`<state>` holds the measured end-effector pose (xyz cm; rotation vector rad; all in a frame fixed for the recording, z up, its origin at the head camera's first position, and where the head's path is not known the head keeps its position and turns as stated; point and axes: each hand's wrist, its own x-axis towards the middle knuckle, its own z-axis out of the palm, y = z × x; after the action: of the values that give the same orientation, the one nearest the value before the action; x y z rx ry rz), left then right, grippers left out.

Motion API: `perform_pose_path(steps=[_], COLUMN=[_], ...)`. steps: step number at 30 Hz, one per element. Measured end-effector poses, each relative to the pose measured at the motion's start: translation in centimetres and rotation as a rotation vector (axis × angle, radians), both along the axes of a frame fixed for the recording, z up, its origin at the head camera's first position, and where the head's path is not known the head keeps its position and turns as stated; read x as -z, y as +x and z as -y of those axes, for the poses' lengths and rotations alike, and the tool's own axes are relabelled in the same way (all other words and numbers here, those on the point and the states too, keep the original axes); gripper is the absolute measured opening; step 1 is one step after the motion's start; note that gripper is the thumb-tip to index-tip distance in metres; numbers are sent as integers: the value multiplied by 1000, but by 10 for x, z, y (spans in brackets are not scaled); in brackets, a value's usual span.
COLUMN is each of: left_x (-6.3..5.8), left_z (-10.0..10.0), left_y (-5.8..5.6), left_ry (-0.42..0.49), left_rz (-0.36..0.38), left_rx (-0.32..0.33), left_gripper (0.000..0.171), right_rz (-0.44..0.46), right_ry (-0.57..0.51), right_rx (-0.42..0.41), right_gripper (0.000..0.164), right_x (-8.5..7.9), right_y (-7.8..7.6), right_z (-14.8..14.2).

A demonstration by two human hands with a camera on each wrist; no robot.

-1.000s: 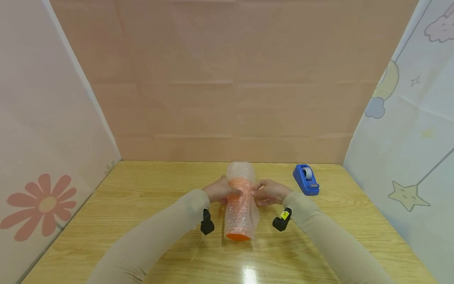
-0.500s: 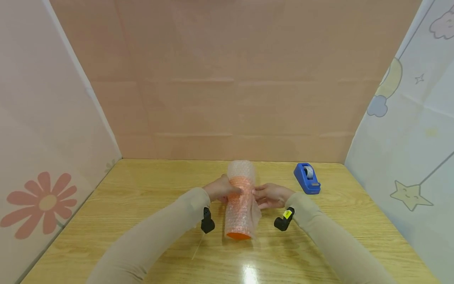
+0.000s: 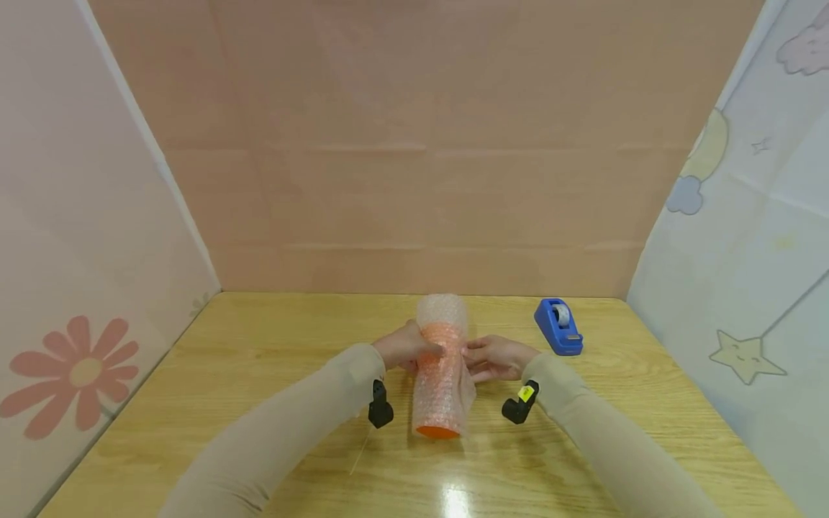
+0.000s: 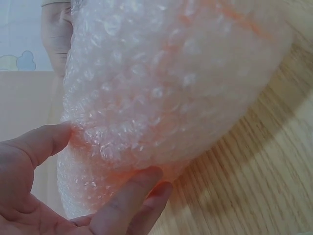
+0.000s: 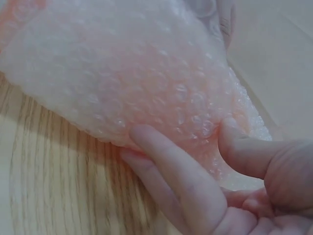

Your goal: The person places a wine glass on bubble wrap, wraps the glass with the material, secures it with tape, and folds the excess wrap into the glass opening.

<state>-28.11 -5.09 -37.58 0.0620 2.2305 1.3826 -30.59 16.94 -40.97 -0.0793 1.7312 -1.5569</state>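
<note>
An orange cylinder [image 3: 437,432] lies lengthwise on the table, rolled in clear bubble wrap [image 3: 440,403]; its orange end shows at the near side. My left hand [image 3: 408,344] grips the roll from the left, thumb on top and fingers low on the side, as the left wrist view shows with its fingers [image 4: 124,200]. From the right, my right hand [image 3: 499,356] holds the bubble wrap near its loose edge, thumb above and fingertips [image 5: 144,137] against the lower side. The roll hides part of each hand in the head view.
A blue tape dispenser [image 3: 558,327] with a roll of tape stands at the back right of the wooden table [image 3: 291,324]. A thin pale strip [image 3: 359,453] lies near the left forearm. Walls close off the back and both sides.
My right hand has shifted slightly down and right along the wrap's edge. My left hand keeps its grip, and the roll has barely moved.
</note>
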Motion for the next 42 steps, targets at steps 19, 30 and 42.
perform_pose_path(steps=[19,30,42], left_x=[21,27,23], left_z=[-5,8,20], left_y=[-7,-10,-10], left_ry=[269,259,229], left_rz=[75,124,145], left_rx=[88,44,76], left_gripper=[55,52,42], right_rz=[-18,-60,-78], right_ry=[96,146,164], right_rx=[34,41,-6], right_gripper=[49,48,37], right_x=[-13,-17,-23], right_y=[5,5,4], right_z=[-8,1,11])
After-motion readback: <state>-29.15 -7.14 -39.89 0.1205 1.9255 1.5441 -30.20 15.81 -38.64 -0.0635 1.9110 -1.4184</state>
